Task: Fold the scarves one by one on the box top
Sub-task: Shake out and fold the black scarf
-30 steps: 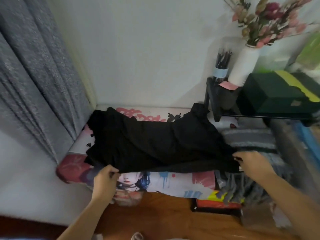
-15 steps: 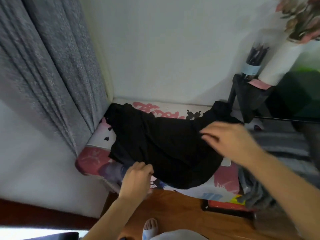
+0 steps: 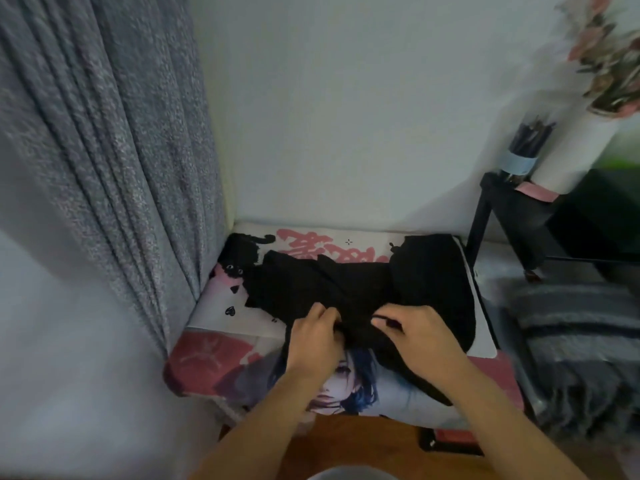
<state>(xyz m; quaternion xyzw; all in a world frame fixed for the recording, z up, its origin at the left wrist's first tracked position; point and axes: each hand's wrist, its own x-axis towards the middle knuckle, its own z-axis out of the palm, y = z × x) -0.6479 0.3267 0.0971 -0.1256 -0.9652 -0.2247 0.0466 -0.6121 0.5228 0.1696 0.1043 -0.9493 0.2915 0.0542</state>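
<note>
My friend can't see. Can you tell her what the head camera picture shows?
Two hands, the left hand and the right hand, pinch the near edge of a crumpled black scarf on a box top covered in a pink cartoon print. A grey curtain hangs left; grey striped scarves lie right.

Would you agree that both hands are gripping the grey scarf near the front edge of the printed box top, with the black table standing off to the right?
Not quite: the scarf is black, not grey. The head view shows the left hand and right hand gripping the black scarf near the front edge of the printed box top, with the black table off to the right.
</note>
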